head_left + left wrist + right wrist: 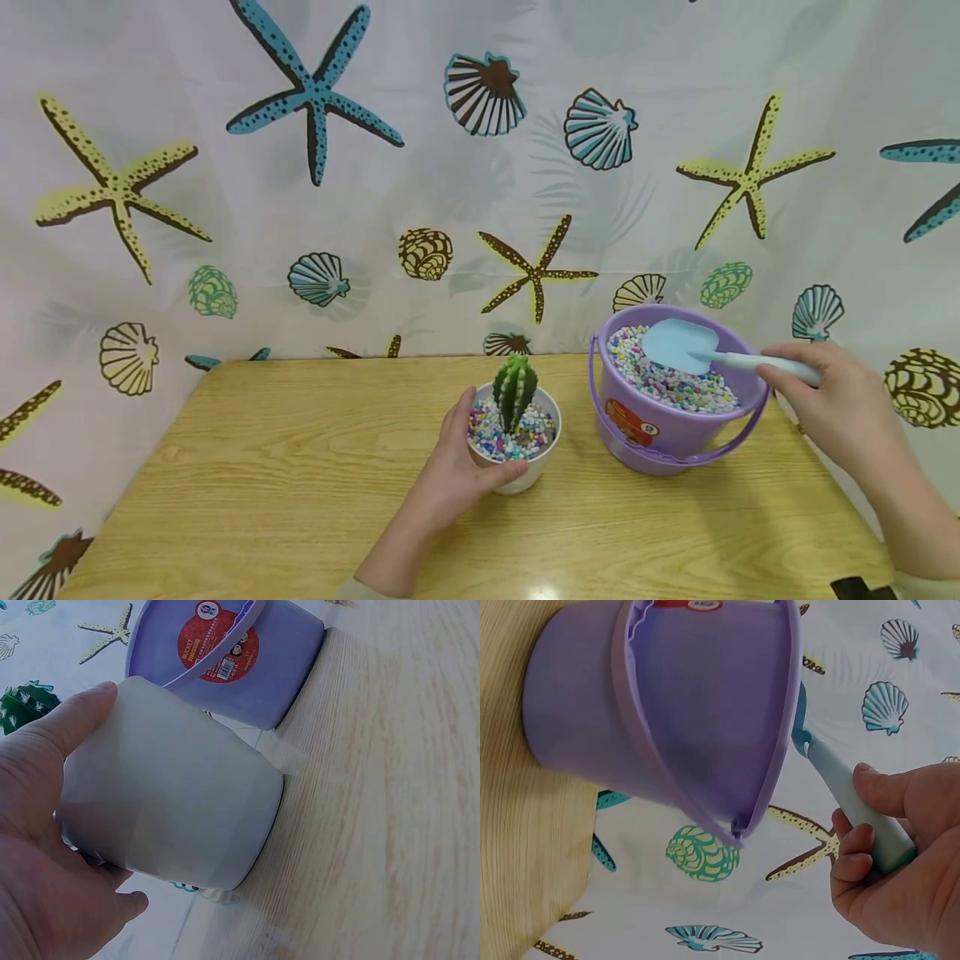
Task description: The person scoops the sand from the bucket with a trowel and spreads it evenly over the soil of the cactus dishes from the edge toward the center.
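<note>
A small green cactus (pixel 515 392) stands in a white flowerpot (pixel 553 446), with multicoloured pebbles (pixel 491 433) around its base. My left hand (pixel 459 467) grips the pot from the left, thumb at the near side of the rim and fingers round the far left side. In my right hand (pixel 843 400) is the handle of a light blue toy shovel (pixel 678 343). Its blade lies over the pebbles (pixel 697 387) inside a purple bucket (pixel 667 429), to the right of the pot. The right wrist view hides most of the blade behind the bucket's rim.
The bucket's purple handle (pixel 738 442) hangs down at its front. Both containers stand on a wooden table (pixel 300 467). Behind and at the sides hangs a white cloth (pixel 420 183) printed with starfish and shells. A small black object (pixel 861 588) shows by the right sleeve.
</note>
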